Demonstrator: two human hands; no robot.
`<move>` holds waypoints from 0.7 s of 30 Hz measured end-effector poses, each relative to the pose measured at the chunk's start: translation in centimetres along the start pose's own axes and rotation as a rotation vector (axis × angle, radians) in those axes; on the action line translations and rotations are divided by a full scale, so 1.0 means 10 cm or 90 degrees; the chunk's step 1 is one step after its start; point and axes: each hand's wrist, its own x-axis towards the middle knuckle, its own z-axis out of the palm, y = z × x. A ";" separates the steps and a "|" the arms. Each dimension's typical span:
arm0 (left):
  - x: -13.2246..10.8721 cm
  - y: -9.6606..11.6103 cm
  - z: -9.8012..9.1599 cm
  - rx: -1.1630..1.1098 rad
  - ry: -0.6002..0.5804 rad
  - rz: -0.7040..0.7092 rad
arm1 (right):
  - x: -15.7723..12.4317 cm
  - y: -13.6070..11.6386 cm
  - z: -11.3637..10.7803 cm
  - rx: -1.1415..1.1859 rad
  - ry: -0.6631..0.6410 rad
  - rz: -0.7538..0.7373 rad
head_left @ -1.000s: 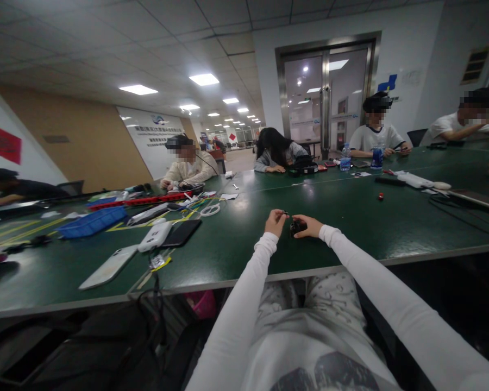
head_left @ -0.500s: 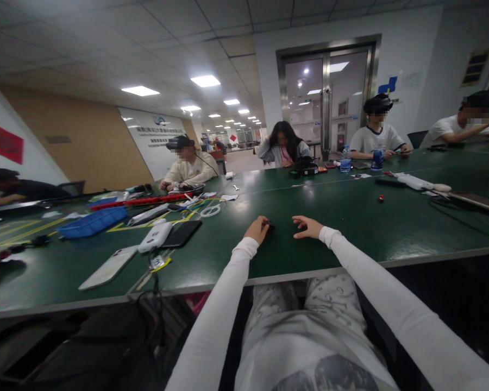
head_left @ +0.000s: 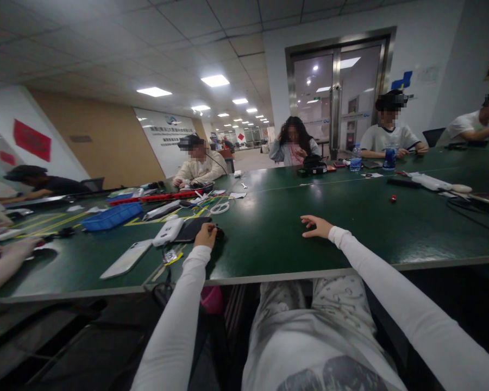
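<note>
My left hand (head_left: 206, 235) is closed around a small dark object (head_left: 219, 233), just above the green table (head_left: 261, 239). Its kind is too hard to make out, and the fingers hide part of it. Right beside that hand lies a black flat device (head_left: 189, 230), with a white rounded device (head_left: 168, 231) to its left. My right hand (head_left: 318, 226) hovers over the tabletop with its fingers apart, holding nothing.
Left of me are a pale phone (head_left: 126, 259), a blue tray (head_left: 112, 217) and a coiled white cable (head_left: 220, 208). Another person's arm (head_left: 12, 263) reaches in at far left. A small red object (head_left: 393, 199) lies at right. Several people sit around the table.
My left hand has moved left with the small dark object, from the middle of the table to beside the black flat device. My right hand stays nearly in place, still open. The view has shifted slightly.
</note>
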 end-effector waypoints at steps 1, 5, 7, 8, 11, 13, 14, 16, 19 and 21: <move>0.00 0.01 -0.01 0.005 0.012 -0.005 | 0.00 0.00 0.00 0.001 -0.001 0.000; 0.03 -0.01 0.01 0.044 0.038 0.008 | 0.00 0.02 0.02 0.004 0.006 -0.010; 0.06 -0.06 0.05 0.065 0.043 0.018 | 0.00 0.02 0.03 0.004 0.013 -0.013; 0.07 -0.09 0.07 0.073 0.045 0.022 | 0.00 0.01 0.03 0.003 0.014 -0.013; 0.12 -0.18 0.13 0.090 0.043 0.028 | 0.00 0.01 0.03 0.003 0.013 -0.014; 0.14 -0.22 0.16 0.097 0.036 0.030 | 0.00 0.01 0.03 0.002 0.012 -0.015; 0.15 -0.23 0.16 0.099 0.033 0.030 | 0.00 0.01 0.02 0.001 0.012 -0.015; 0.16 -0.24 0.17 0.103 0.025 0.029 | 0.00 0.02 0.02 0.000 0.010 -0.015; 0.15 -0.23 0.17 0.104 0.010 0.030 | 0.00 0.01 0.02 0.001 0.009 -0.017; 0.15 -0.21 0.16 0.105 0.001 0.029 | -0.01 0.00 0.02 0.001 0.009 -0.016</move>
